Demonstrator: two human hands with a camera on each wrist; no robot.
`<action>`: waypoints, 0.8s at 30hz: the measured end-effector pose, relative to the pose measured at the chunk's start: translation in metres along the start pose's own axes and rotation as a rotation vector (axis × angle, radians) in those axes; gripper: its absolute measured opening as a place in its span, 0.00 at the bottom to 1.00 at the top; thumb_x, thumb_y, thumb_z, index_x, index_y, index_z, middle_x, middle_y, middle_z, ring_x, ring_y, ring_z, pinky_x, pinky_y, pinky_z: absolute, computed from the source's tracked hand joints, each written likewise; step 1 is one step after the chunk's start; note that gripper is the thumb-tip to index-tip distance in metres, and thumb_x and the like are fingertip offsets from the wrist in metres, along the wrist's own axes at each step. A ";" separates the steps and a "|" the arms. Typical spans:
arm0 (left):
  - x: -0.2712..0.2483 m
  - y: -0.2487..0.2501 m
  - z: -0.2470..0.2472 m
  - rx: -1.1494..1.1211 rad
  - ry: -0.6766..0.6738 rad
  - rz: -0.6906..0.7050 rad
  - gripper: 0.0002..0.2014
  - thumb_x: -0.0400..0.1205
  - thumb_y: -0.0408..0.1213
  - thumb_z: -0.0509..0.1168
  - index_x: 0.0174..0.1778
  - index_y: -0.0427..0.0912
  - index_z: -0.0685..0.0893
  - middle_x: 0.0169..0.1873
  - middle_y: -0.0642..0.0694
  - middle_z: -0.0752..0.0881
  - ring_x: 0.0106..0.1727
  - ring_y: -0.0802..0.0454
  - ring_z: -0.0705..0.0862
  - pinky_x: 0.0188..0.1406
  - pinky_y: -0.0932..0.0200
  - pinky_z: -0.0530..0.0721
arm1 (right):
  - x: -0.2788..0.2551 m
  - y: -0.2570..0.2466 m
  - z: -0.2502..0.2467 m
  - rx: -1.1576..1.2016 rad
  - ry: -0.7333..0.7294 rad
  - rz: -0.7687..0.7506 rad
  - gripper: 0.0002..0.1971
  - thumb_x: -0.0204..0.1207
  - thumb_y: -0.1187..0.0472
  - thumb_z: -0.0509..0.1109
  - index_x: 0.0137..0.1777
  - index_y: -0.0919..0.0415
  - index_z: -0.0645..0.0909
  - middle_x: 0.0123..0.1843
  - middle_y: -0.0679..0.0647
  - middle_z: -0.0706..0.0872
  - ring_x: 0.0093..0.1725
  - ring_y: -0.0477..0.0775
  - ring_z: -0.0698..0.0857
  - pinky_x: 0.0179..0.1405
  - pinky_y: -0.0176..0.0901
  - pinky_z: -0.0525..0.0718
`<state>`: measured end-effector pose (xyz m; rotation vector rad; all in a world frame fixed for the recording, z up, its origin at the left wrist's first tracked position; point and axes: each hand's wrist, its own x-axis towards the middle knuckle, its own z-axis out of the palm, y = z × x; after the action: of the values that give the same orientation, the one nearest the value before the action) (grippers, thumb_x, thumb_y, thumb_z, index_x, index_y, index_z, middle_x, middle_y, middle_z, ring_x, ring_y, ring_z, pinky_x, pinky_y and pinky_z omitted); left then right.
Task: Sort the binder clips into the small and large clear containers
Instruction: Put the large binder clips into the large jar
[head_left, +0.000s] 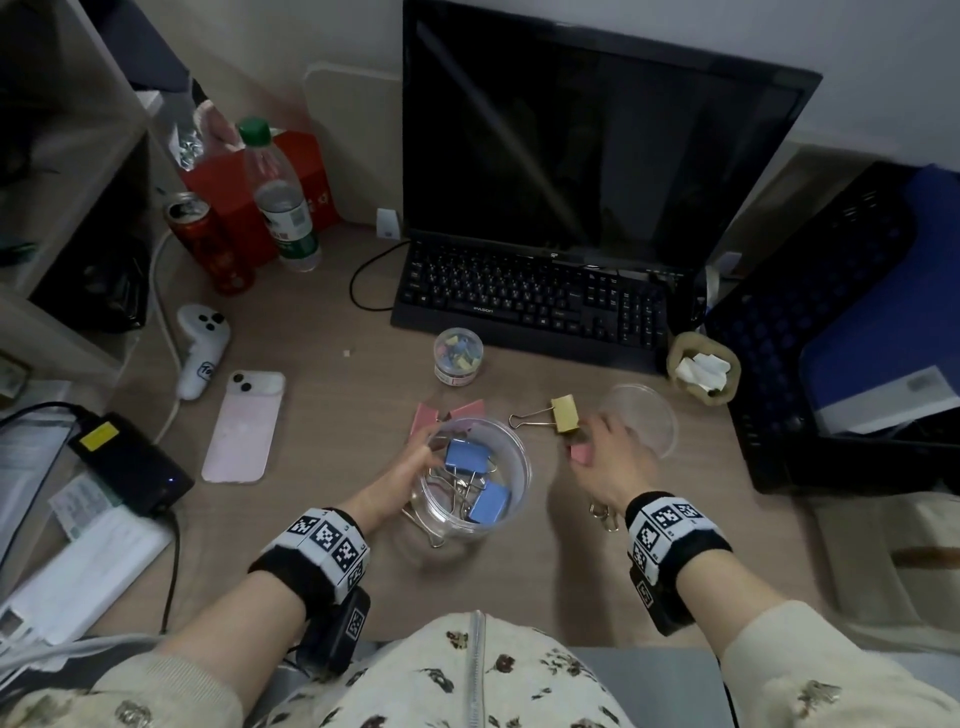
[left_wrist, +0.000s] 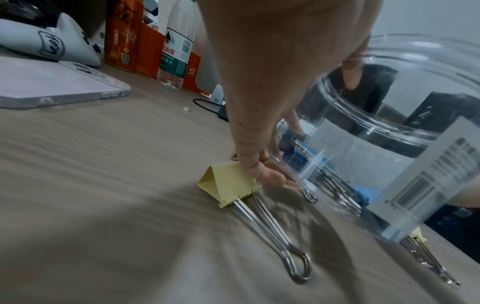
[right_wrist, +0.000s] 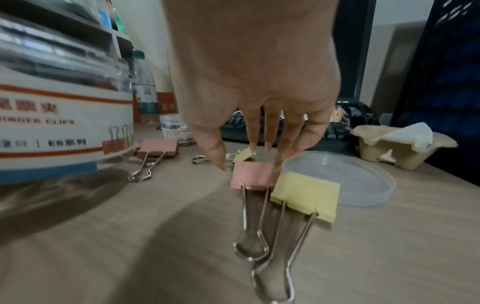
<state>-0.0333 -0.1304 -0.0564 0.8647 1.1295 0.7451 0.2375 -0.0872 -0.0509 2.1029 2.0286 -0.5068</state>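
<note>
Binder clips are lying scattered around the large clear container (head_left: 475, 480), which serves as landmark here. Two blue clips (head_left: 467, 457) are already sitting inside it. The left hand (head_left: 397, 480) is curling around its left wall, probably steadying it for drops. Just right of it, the right hand (head_left: 610, 467) is pinching a pink clip (right_wrist: 253, 174) and a yellow clip (right_wrist: 306, 195) together, seemingly gathering two per trip. Another yellow clip (head_left: 563, 414) is waiting beyond the right hand, two pink clips (head_left: 449, 415) behind the container, and the small container (head_left: 458, 356), holding small clips, farther behind.
</note>
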 end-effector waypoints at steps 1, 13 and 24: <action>0.000 0.002 0.001 -0.023 -0.007 0.014 0.35 0.63 0.45 0.62 0.70 0.45 0.72 0.65 0.44 0.80 0.61 0.53 0.81 0.52 0.68 0.81 | 0.001 0.000 0.003 0.001 0.008 0.012 0.24 0.73 0.49 0.67 0.69 0.52 0.70 0.69 0.53 0.72 0.63 0.62 0.78 0.53 0.53 0.80; 0.005 -0.007 -0.004 0.033 0.048 0.017 0.32 0.63 0.51 0.61 0.67 0.54 0.76 0.69 0.45 0.80 0.74 0.47 0.76 0.77 0.40 0.70 | 0.007 0.003 0.019 0.149 -0.039 -0.154 0.09 0.72 0.61 0.67 0.52 0.60 0.77 0.54 0.54 0.78 0.53 0.63 0.80 0.49 0.52 0.80; 0.002 0.000 0.005 0.001 0.046 0.072 0.33 0.58 0.54 0.61 0.63 0.54 0.76 0.64 0.50 0.81 0.66 0.54 0.80 0.55 0.63 0.78 | -0.004 0.014 0.015 -0.035 0.028 0.003 0.34 0.71 0.33 0.65 0.69 0.58 0.73 0.66 0.55 0.78 0.65 0.59 0.73 0.62 0.51 0.74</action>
<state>-0.0285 -0.1297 -0.0560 0.8966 1.1445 0.8271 0.2491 -0.0965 -0.0646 2.1043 2.0343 -0.4405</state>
